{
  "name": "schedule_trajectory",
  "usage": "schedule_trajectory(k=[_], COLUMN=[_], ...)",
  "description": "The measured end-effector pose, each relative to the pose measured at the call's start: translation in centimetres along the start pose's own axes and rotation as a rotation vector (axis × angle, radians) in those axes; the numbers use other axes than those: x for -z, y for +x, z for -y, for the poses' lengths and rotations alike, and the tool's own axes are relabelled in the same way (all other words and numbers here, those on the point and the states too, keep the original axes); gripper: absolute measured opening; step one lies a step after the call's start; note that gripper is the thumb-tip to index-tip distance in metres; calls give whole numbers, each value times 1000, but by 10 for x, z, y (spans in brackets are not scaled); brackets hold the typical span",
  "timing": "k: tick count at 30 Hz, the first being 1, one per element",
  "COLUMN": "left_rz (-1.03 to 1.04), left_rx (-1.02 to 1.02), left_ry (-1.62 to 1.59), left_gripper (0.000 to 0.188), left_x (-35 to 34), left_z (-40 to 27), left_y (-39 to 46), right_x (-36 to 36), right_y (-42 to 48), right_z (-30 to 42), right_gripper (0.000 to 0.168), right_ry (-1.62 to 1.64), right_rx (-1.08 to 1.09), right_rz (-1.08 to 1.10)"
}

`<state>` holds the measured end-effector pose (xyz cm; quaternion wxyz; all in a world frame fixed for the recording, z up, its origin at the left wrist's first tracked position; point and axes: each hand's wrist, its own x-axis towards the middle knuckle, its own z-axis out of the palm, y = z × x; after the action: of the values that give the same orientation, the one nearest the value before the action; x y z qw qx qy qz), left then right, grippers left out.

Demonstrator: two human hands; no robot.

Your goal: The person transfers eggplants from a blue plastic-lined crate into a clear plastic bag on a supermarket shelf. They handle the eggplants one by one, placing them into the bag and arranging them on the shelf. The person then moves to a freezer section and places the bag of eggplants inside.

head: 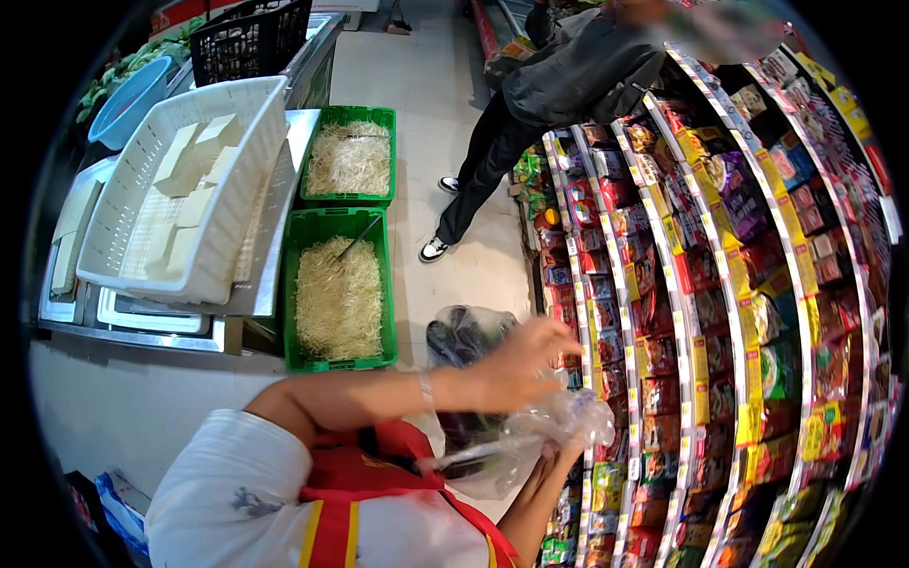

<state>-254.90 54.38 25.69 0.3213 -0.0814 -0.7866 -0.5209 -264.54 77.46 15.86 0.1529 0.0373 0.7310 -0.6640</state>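
Observation:
My left hand, blurred, is raised over the top of a clear plastic bag, its fingers partly bent; I cannot tell whether it grips the film. Gathered plastic is bunched in my right hand, lower and to the right, close to the shelves. Beneath and beyond my left forearm is a clear bag of dark, long produce, which look like eggplants. Whether this and the bunched plastic are one bag is unclear. A red apron with yellow-edged straps covers my front.
Green crates of bean sprouts stand left, tongs in the nearer one. Beside them, a white plastic basket holds tofu blocks. Shelves of packaged goods line the right. Another person stands ahead in the tiled aisle.

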Motion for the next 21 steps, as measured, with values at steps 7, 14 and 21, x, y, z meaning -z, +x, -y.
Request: schedule_trajectory(k=[7,14,21], left_rz=[-230,-680,-927], left_rx=[610,1341,1345], left_ry=[583,341,-83], left_gripper=[17,11,14], left_x=[80,41,67], left_z=[166,152,265], left_y=[-108,-200,-119], right_x=[-63,-154,-298], right_y=[199,321,399], right_z=[-12,42,104], right_gripper=[23,25,18], right_ry=[223,197,239], right_rx=[88,-91,-206], right_rz=[110,305,427])
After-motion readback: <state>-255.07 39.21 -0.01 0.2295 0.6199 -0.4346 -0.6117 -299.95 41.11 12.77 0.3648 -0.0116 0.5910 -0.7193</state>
